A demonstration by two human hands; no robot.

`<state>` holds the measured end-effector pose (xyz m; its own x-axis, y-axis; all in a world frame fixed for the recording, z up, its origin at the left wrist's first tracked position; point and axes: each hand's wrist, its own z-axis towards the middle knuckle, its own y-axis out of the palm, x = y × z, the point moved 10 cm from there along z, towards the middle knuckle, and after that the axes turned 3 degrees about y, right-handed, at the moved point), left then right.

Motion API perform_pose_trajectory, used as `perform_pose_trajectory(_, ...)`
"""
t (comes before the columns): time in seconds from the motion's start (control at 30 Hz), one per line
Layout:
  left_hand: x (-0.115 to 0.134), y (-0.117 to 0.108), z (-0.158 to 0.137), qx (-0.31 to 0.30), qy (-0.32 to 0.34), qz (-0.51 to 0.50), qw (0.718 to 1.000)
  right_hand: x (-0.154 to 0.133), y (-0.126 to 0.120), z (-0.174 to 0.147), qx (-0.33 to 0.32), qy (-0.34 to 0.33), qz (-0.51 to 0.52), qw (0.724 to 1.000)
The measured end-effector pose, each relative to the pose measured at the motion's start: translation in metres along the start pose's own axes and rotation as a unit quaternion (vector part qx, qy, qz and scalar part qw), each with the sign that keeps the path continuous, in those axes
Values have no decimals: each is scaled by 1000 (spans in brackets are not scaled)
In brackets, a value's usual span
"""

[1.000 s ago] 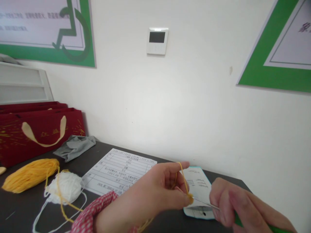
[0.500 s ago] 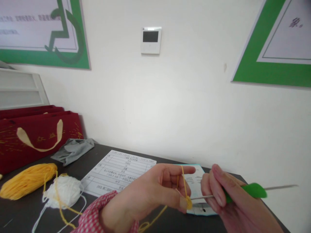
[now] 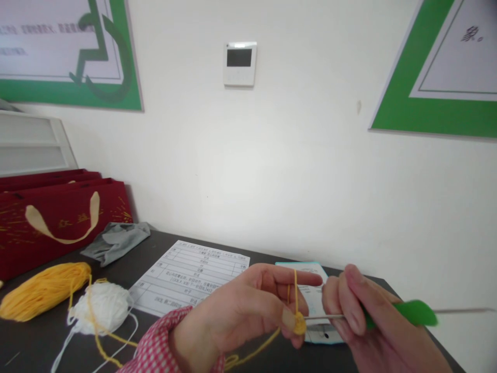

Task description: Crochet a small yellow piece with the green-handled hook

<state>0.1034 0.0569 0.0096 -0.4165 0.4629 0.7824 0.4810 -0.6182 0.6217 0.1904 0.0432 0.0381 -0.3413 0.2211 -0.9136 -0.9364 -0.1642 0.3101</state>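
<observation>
Between thumb and fingers, my left hand [image 3: 258, 298] pinches a small yellow crocheted piece [image 3: 299, 323]. A strand of yellow yarn [image 3: 296, 290] runs up from it and over the outstretched index finger. My right hand [image 3: 373, 316] is closed around the green handle of a crochet hook [image 3: 415, 312]. The hook's thin metal shaft points left and reaches the yellow piece; its tip is hidden there. A second metal end sticks out to the right of the handle. More yellow yarn trails below my left hand toward the table.
A yellow skein [image 3: 46, 290] and a white yarn ball [image 3: 101, 308] lie at left on the dark table [image 3: 163, 238]. Behind them are a grey cloth [image 3: 116, 242] and red gift bags [image 3: 62, 223]. A printed sheet [image 3: 186, 274] and a light-blue-edged packet [image 3: 322, 335] lie near my hands.
Both hands have shifted slightly to the right with the yellow piece and the crochet hook. The hook now lies closer to level. Both grips stay closed.
</observation>
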Motion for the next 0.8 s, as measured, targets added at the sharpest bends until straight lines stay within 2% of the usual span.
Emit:
perform_pose_trajectory(0.1,-1,1,2,-17,8,1,1000,18,-2,4,27,80,75,994)
perform_pose_trajectory(0.2,7,-8,2,33,48,28,998,32,0,2,41,140,129,981)
perform_pose_trajectory(0.27,15,-13,0,72,79,46,993,34,0,2,42,145,147,978)
perform_pose_trajectory(0.53,24,-12,-8,119,115,81,983,8,-12,6,93,40,36,994)
perform_pose_trajectory(0.63,31,-15,-13,153,142,138,968,-5,-15,5,92,-16,-21,995)
perform_pose_trajectory(0.73,36,-16,-16,177,174,186,951,-22,-14,-3,79,-106,-112,985)
perform_pose_trajectory(0.8,38,-17,-17,196,191,191,943,-34,-7,-14,76,-189,-184,962)
